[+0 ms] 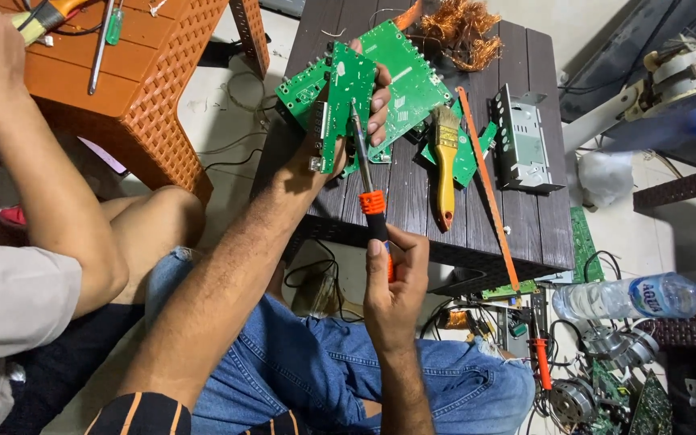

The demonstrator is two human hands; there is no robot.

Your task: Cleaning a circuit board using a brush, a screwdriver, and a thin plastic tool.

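head view: left hand (340, 133) clamped round small green circuit board (338, 101), held on edge above dark slatted table (537, 217). right hand (392, 286) closed on soldering iron (368, 189) grip, tip touching board just beside left fingers. likely soldering step in hand; next move calls for steady tip, fingers kept off. yellow brush (445, 165) lies right of left hand.

Even, soft overhead light leaves faint shadows beneath the fingers (379, 97), mild glare on the pale floor (221, 97) left of them, with sharp focus throughout.
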